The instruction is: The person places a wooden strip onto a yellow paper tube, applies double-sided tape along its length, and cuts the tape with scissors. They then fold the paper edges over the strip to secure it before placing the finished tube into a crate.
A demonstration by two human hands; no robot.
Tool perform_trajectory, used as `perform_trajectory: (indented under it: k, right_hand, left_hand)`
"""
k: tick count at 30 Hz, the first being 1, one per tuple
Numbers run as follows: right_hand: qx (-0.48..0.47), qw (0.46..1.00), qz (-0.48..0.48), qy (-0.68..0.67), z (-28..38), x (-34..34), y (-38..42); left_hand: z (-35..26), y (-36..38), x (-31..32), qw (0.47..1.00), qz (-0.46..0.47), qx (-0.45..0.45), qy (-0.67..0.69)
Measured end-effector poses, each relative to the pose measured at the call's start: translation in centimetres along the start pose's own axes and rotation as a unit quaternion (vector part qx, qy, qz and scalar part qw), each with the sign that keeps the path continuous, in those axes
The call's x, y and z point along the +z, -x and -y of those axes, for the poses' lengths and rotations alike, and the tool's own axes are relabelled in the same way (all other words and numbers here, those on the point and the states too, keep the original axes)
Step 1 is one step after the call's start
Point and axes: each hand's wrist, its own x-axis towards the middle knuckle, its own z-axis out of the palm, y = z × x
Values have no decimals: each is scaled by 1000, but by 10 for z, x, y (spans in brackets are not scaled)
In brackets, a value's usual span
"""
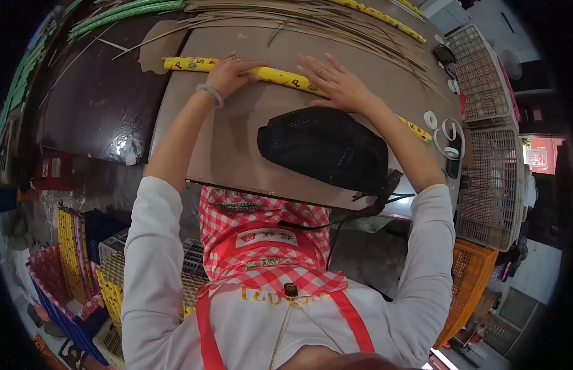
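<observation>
A long yellow tube (278, 76), printed with letters and small pictures, lies across the far half of the brown table. My left hand (230, 74), with a ring and a pale bangle at the wrist, is closed over it left of the middle, fingers and thumb on either side. Farther right, my right hand (338, 84) rests across the tube's right part with fingers stretched and spread, covering that end. A black mesh bag-like thing (323, 148) with a dark cord lies nearer me, below the right hand.
Thin brown strips (323, 23) are heaped along the table's far side. Another yellow printed piece (416, 128) lies beyond my right forearm, near white tape rolls (450, 129). Wire baskets (489, 179) stand at the right edge. Green wrapped lengths (126, 13) lie at far left.
</observation>
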Motion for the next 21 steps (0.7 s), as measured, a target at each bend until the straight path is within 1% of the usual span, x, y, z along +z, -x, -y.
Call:
perform_trajectory:
  k: [2,4,6,7,10,14,16,17,19,20,21]
  right_hand:
    - [-11,999,14,28,-4,12,-7]
    - [-24,998,31,55,-2,13,-11]
    - [-118,985,12,126,2,8,-9]
    - [-122,984,13,127,5,6,-11]
    - [0,1000,-28,6,11,0,-22]
    - [-37,999,-14,24,10,9,-42]
    - [-50,998,9,48,11,9,-42]
    - [-55,997,10,51,10,8,-42]
    - [-107,989,14,99,10,5,-44]
    - [-110,989,15,101,11,5,-45]
    - [-76,996,-2,52,13,6,-48]
  left_hand:
    - [0,-1,-1,1000,-3,-11,-8]
    - [0,-1,-1,1000,-5,8,11]
    - [-1,0,0,1000,-15,11,6]
    - [0,0,0,1000,-20,19,1]
    - [3,0,2,999,-20,28,2]
    - [5,0,3,999,-25,41,-11]
    - [1,0,-1,1000,5,5,-17]
    - [1,0,-1,1000,-1,2,-17]
    - [1,0,1,1000,-18,19,4]
    - [2,-1,1,1000,-22,18,5]
    - [1,-2,-1,1000,-18,21,-2]
